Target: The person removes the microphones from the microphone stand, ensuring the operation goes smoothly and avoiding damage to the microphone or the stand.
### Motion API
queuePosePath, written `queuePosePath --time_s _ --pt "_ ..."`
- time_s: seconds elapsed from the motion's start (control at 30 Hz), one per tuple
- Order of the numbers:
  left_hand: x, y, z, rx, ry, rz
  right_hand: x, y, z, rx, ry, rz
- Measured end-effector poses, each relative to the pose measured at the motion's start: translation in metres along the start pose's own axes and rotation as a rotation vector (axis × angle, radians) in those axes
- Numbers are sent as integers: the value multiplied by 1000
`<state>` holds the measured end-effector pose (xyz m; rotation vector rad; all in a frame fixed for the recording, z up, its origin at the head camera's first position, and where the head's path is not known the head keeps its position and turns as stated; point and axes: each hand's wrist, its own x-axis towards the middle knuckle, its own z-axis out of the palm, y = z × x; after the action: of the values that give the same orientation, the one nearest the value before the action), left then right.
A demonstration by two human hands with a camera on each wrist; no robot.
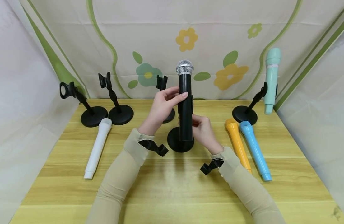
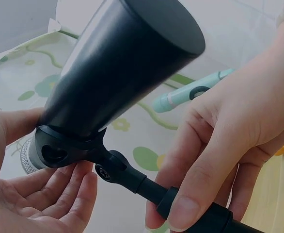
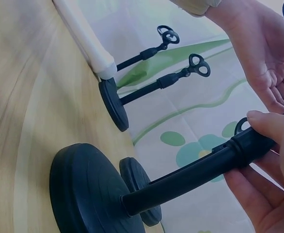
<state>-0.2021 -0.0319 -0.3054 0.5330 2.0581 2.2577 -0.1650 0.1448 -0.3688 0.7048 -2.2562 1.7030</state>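
A black microphone [image 1: 185,121] with a silver mesh head sits in the clip [image 2: 71,145] of a black desktop stand [image 3: 181,179], tilted with its head upward. My left hand [image 1: 163,105] holds the microphone's upper body, thumb on its front and fingers around the side and behind. Lower down, my right hand [image 1: 204,130] pinches the stand's pole at its collar between thumb and fingers. The stand's round base [image 1: 174,144] rests on the wooden table. In the head view the microphone hides most of the pole and clip.
A mint microphone [image 1: 271,81] sits in a stand at right. Orange [image 1: 237,146] and blue [image 1: 256,151] microphones lie before it. A white microphone [image 1: 97,149] lies at left. Empty-clipped stands [image 1: 93,116], [image 1: 121,115] and a partly hidden stand [image 1: 161,83] line the back.
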Motion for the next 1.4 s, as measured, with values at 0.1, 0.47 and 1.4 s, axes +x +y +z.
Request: queuePosePath --time_s 0.1,0.47,1.4 --pt "0 1 0 -2 -4 -1 0 1 0 5 5 -8" --pt "6 0 -1 -28 -2 7 1 0 1 -13 20 -17" --pt "21 7 4 -89 46 -4 0 3 3 -39 41 -50"
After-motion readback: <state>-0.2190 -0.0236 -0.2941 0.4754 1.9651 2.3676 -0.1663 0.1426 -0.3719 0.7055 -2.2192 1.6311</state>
